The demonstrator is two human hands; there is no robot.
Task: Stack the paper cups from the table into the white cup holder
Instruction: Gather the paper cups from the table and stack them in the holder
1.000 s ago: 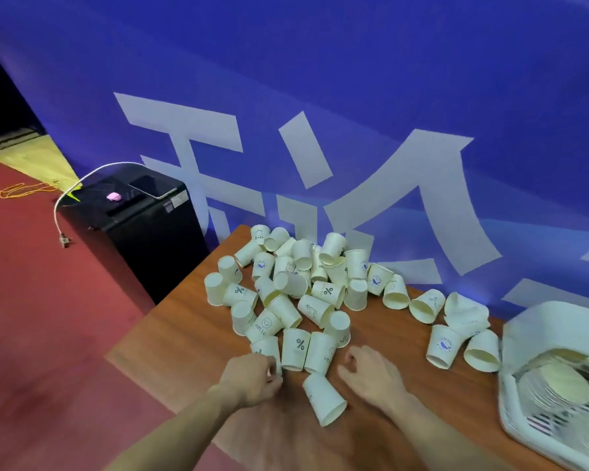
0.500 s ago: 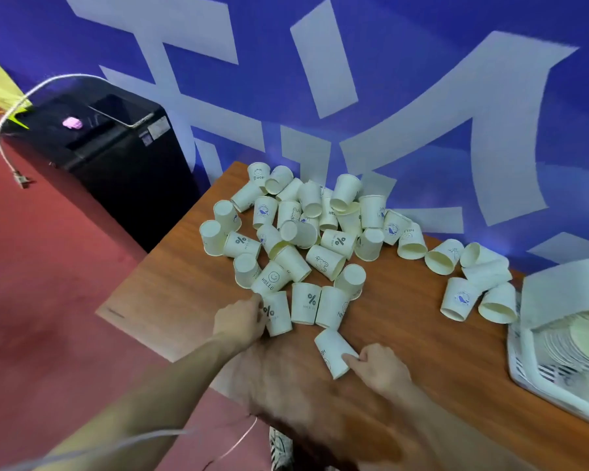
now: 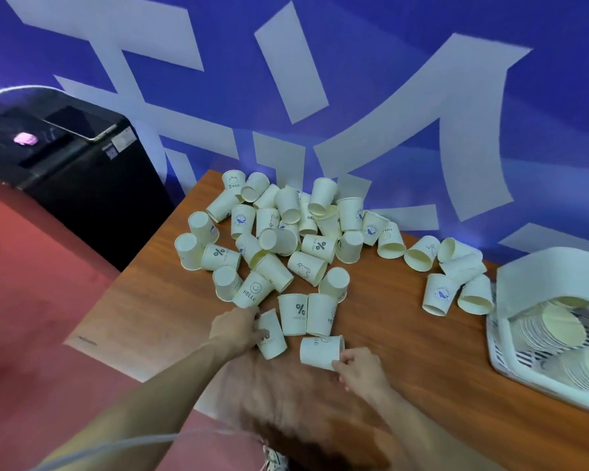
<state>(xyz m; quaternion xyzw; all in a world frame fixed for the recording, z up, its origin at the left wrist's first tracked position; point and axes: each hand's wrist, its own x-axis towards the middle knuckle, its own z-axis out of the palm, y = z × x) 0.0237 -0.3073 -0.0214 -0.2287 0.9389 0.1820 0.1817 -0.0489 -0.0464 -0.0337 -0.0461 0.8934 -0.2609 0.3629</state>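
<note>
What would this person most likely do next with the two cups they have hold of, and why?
Probably slide one cup into the other. The left hand grips a cup at the near edge of the pile, the right hand pinches a cup lying on its side, and the two sit close together. The white cup holder at the right already holds nested cups.

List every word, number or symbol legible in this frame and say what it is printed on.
"HELLO", under a smiley face: cup at the near edge of the pile.
"%": cup beside the left hand; small print beneath is blurred.
"%": cup on the pile's left.
"%": cup mid-pile.
"Bean" or similar, uncertain: cup at the far corner.
Whale-logo cup: ring text too small.
Black bin label: unreadable.
Backdrop: large white strokes, cropped.
</note>
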